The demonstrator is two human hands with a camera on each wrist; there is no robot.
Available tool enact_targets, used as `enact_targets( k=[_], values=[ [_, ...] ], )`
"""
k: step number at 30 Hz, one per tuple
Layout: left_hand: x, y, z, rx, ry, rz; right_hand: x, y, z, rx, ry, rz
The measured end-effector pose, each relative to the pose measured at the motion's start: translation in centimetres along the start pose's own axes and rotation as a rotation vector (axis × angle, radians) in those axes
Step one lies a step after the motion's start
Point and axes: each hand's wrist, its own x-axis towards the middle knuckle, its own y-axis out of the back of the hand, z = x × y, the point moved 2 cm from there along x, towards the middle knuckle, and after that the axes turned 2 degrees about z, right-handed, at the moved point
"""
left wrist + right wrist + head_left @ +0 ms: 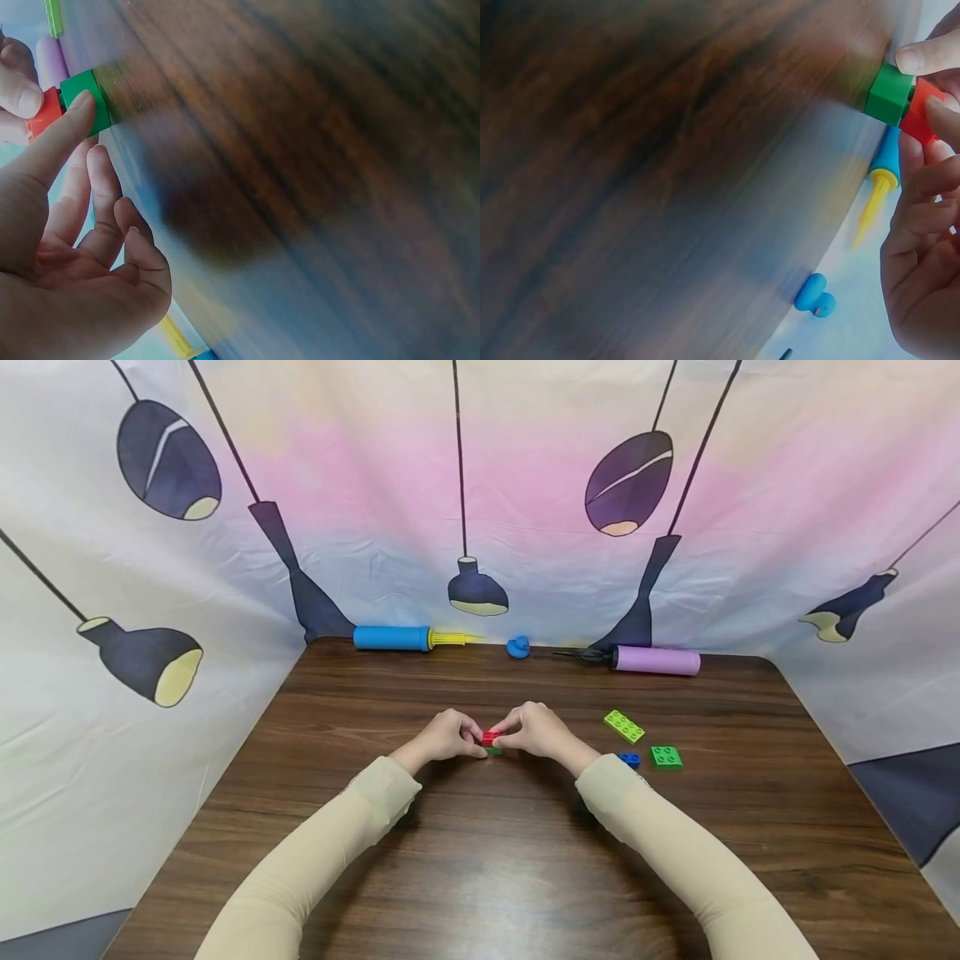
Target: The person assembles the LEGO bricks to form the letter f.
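Note:
Near the middle of the table, a red toy building brick [917,112] sits over a green toy building brick [890,95], with a narrow dark gap showing between them. My left hand [447,735] pinches the green brick from the left; its thumb lies across the brick's near face in the left wrist view. From the other side, my right hand [538,732] grips the red brick between thumb and finger. How firmly the two bricks are joined cannot be told. Fingers cover part of both bricks.
On the wooden table [480,860], right of my hands, lie a lime brick [624,726], another green brick [666,757] and a blue brick [630,760] by my sleeve. Along the back are a blue pump [392,638], a small blue figure [518,647] and a purple pump [657,661].

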Motion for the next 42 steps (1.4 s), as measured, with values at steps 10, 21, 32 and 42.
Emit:
enact_targets(
  k=[10, 21, 32, 42],
  values=[
    [-0.1, -0.1, 0.1, -0.005, 0.030, 0.010, -0.1, 0.0, -0.1, 0.033, -0.042, -0.019],
    [0.0, -0.3, -0.1, 0.046, 0.042, 0.010, -0.4, -0.5, 0.2, 0.137, -0.025, -0.062],
    [-0.5, -0.2, 0.1, -0.092, 0.084, -0.026, -0.6, -0.5, 0.7, 0.226, -0.084, -0.098],
    [-0.7, -0.1, 0.2, -0.191, 0.109, -0.034, -0.5, -0.8, 1.1, 0.219, -0.098, -0.092]
  ],
)
